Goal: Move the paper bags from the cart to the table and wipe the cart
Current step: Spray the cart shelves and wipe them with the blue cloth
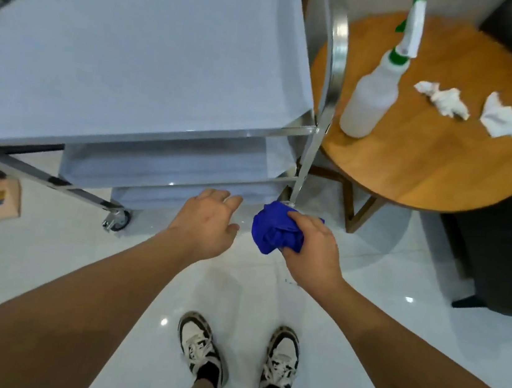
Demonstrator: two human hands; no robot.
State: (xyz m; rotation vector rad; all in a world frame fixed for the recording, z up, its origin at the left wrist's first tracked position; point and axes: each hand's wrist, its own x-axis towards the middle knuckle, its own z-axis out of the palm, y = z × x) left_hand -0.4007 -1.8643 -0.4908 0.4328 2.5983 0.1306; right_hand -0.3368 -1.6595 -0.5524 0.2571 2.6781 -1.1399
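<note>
You are gripping a bunched blue cloth (276, 230) in your right hand (312, 250), low beside the cart (142, 58)'s near right leg, while your left hand (205, 219) is hovering spread and holding nothing. On the round bench (431, 164) at right, a spray bottle (376, 89) is standing near two crumpled white papers (474, 108).

A spray bottle (370, 98) stands near two crumpled tissues (443, 99) (both white).
</note>
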